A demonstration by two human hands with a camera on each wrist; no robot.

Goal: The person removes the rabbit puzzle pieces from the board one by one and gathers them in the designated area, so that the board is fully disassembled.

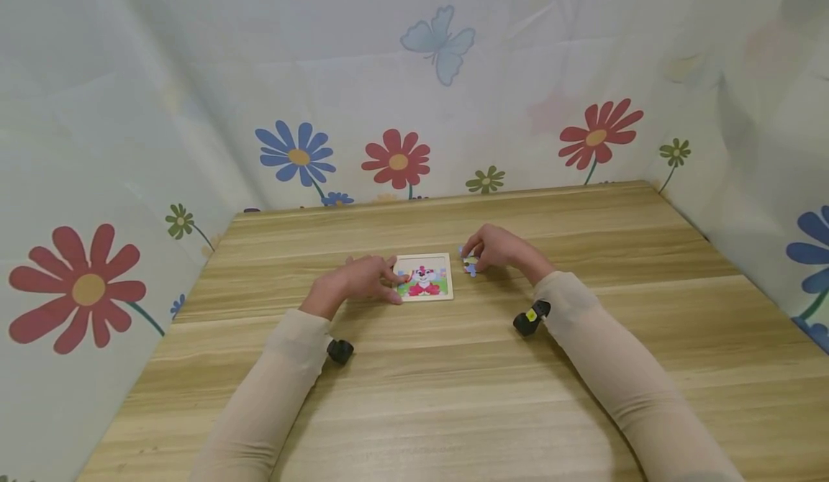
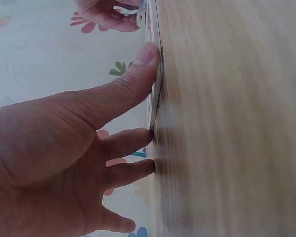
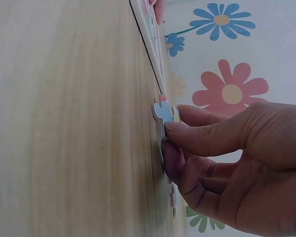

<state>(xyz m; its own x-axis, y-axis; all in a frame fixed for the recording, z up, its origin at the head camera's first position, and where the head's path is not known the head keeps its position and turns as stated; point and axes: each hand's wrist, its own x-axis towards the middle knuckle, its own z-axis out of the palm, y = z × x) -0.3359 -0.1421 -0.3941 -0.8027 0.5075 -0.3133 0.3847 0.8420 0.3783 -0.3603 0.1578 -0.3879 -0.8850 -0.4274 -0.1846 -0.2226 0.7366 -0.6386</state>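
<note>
A small jigsaw puzzle in a pale frame [image 1: 451, 280] lies on the table, its lower part showing a pink-and-white cartoon animal [image 1: 424, 283]. At its left side rests my left hand [image 1: 365, 278]. The left thumb [image 2: 133, 81] presses the near edge of the frame, and straight fingers [image 2: 130, 172] touch down beside it. To the right of the frame, my right hand [image 1: 495, 247] pinches a blue puzzle piece [image 3: 164, 112] between thumb and fingers, close over the table. More loose pieces [image 3: 173, 200] lie under that hand, partly hidden by it.
The wooden table [image 1: 414, 381] reaches back to a white curtain [image 1: 363, 57] printed with flowers and a butterfly. Each sleeve carries a small black wrist camera, one on the left [image 1: 340, 351] and one on the right [image 1: 531, 319].
</note>
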